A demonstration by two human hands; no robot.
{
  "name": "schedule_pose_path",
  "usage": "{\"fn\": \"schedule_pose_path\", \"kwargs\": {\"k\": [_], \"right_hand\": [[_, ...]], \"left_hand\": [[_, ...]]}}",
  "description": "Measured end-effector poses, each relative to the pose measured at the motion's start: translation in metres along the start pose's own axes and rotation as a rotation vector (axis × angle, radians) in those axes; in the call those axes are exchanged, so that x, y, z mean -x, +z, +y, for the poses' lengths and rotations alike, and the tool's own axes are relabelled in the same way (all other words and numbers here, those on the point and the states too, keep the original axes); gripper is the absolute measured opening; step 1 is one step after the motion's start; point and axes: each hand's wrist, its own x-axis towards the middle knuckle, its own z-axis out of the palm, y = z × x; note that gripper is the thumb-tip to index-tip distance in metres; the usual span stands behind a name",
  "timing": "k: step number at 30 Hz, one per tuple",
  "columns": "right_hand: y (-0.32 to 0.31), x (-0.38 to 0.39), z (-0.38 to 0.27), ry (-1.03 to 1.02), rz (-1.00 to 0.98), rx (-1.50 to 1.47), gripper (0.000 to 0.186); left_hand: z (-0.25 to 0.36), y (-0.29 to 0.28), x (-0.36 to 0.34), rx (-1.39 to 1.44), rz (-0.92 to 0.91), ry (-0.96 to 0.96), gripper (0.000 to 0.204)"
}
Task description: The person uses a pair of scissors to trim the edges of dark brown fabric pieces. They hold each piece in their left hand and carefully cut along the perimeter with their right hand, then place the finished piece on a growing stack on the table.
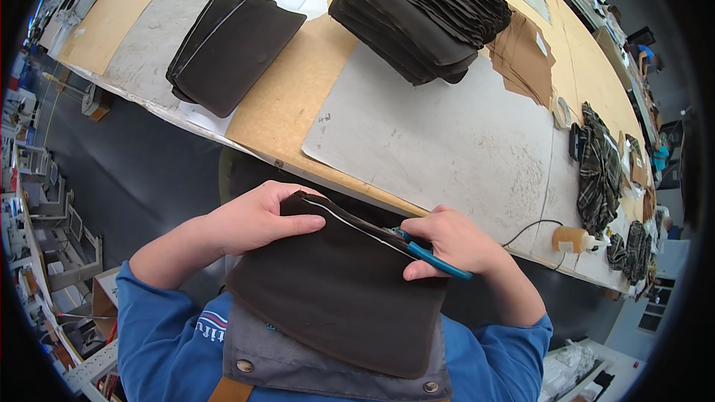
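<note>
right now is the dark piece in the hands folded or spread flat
Folded: the dark piece shows doubled layers with a pale edge at the top, between left hand and right hand.

dark brown leather piece (339, 290), blue-handled snips (430, 257)

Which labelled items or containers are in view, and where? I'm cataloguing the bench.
Glue bottle: table's right edge, lying on its side, amber with white cap.
Tape roll: right of table, pale ring.
Small white label: on brown card sheets, upper right.
No screens or signs.
</note>
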Motion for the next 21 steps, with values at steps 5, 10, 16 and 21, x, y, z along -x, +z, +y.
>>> {"fn": "schedule_pose_path", "kwargs": {"k": [5, 10, 16, 21], "right_hand": [[0.0006, 0.0008, 0.0011, 0.042, -0.009, -0.032, 0.074], [-0.0005, 0.0026, 0.0014, 0.081, -0.016, -0.076, 0.074], [0.004, 0.0037, 0.0065, 0.031, 0.054, -0.031, 0.073], [0.0003, 0.0037, 0.0064, 0.039, 0.037, 0.003, 0.07]], "left_hand": [[0.0007, 0.0005, -0.0021, 0.021, -0.018, 0.013, 0.029], [0.0032, 0.002, -0.0022, 0.034, -0.013, -0.007, 0.03], [0.003, 0.0026, -0.0027, 0.056, 0.001, 0.0, 0.029], [-0.0029, 0.0011, -0.0056, 0.083, -0.005, 0.012, 0.028]]}}
